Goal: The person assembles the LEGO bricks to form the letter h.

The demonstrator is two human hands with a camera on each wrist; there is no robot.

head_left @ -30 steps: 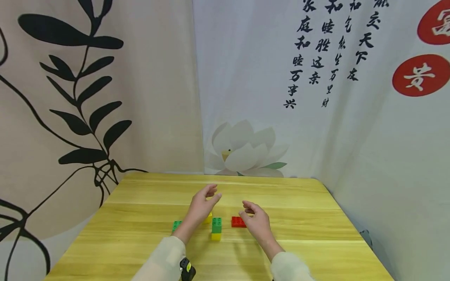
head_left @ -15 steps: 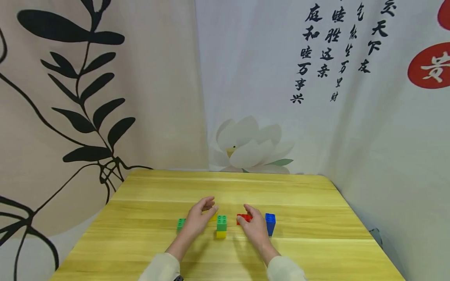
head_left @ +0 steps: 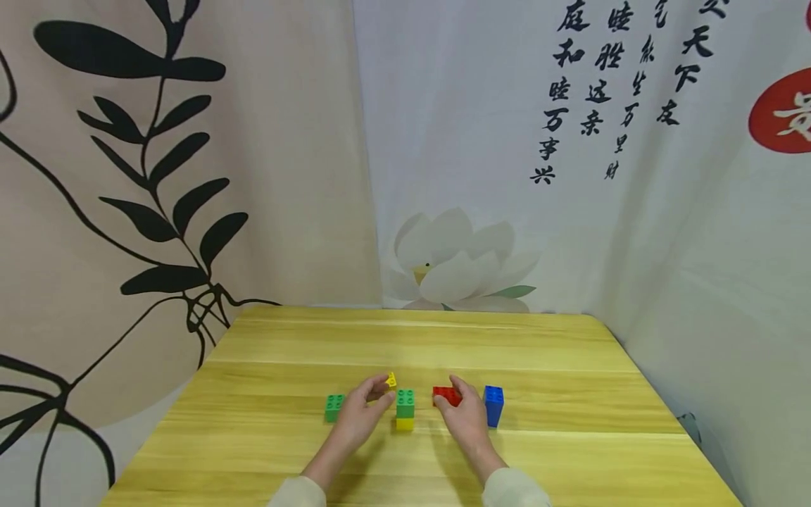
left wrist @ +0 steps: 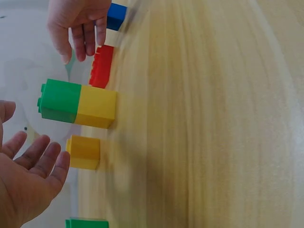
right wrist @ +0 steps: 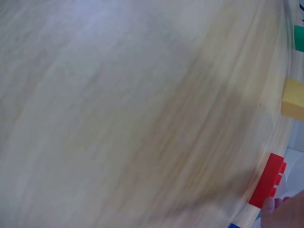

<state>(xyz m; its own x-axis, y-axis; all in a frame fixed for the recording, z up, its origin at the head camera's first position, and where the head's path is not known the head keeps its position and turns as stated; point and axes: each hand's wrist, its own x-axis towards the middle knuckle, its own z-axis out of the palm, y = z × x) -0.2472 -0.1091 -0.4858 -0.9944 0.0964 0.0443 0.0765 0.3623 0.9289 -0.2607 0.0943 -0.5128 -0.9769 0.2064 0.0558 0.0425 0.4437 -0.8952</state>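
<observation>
Both open grips (head_left: 367,405) have lowered toward the blocks (head_left: 405,408).

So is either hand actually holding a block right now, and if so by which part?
Neither. The left hand is open beside the small yellow block, not touching it. The right hand hovers with straight fingers over the red block, without gripping it.

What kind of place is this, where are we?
Likely a staged tabletop corner: a small wooden table with toy bricks, such as a green-on-yellow stack, enclosed by printed fabric backdrops.

Both hands (head_left: 357,417) lower, nearer — blue brick (head_left: 493,405) newly uncovered
</observation>
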